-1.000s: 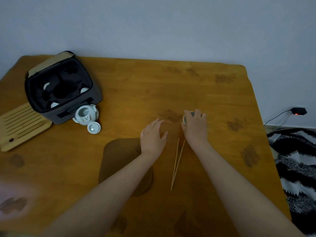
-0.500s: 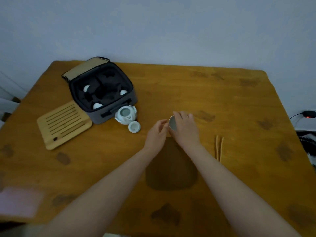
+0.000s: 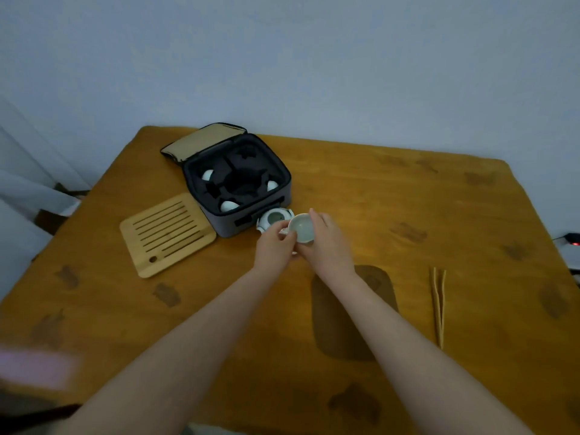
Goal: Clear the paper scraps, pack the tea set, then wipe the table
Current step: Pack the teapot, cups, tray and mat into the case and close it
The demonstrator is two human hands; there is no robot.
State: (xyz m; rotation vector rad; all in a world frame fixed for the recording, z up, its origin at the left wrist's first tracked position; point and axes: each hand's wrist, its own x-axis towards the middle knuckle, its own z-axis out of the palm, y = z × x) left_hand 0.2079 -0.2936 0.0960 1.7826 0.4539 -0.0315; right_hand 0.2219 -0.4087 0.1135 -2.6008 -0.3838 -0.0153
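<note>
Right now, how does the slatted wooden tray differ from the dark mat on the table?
The wooden tray is pale and cut with rows of slots; the mat is dark brown and plain. The tray lies left, beside the open case; the mat lies right, nearer the person. The tray shows whole; the right forearm crosses the mat. Both lie flat on the table, rounded rectangles.

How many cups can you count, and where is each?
4 cups. Three sit in the open case: one at its left, one at its right, one nearest the person. The fourth is in the right hand. More may be hidden.
</note>
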